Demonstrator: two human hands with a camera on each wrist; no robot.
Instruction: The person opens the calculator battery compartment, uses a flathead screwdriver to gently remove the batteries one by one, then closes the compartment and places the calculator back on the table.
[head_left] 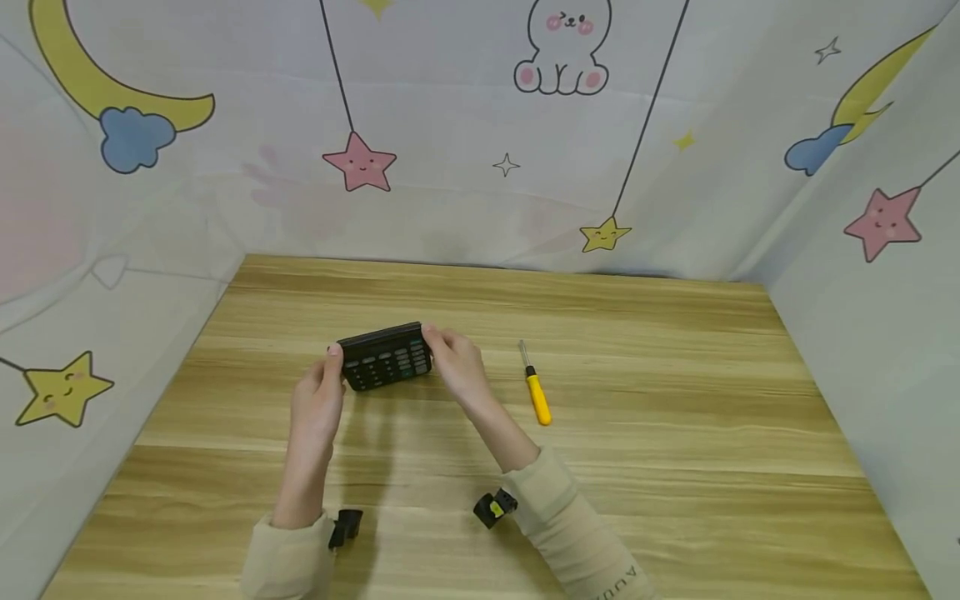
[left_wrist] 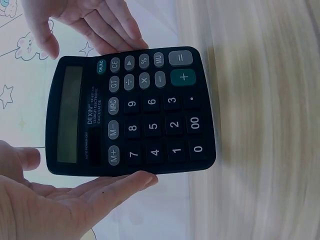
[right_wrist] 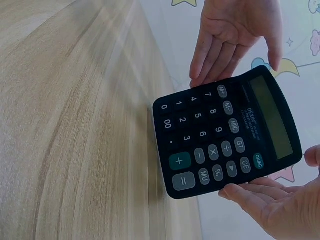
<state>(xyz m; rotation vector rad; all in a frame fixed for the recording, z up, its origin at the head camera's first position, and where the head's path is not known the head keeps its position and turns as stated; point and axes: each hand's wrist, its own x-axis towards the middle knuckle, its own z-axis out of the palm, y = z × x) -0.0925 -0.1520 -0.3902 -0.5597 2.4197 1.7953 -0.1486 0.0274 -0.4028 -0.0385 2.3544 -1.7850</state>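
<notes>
Watching remotely, I see the left hand (head_left: 317,402) and right hand (head_left: 457,365) gripping the calculator (head_left: 382,363) by opposite sides, display end raised, left of the table's (head_left: 675,400) middle and toward its far edge. With thumbs only near the top corners, I judge uneven side pressure could let it slip and fall. A rightward swing might knock the screwdriver (head_left: 539,400) toward the right edge.

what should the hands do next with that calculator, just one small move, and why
I'd probably lower the calculator flat onto the table. The left hand and right hand hold it tilted between them, one at each side, so neither seems free for the yellow screwdriver, which lies untouched off to the right.
</notes>
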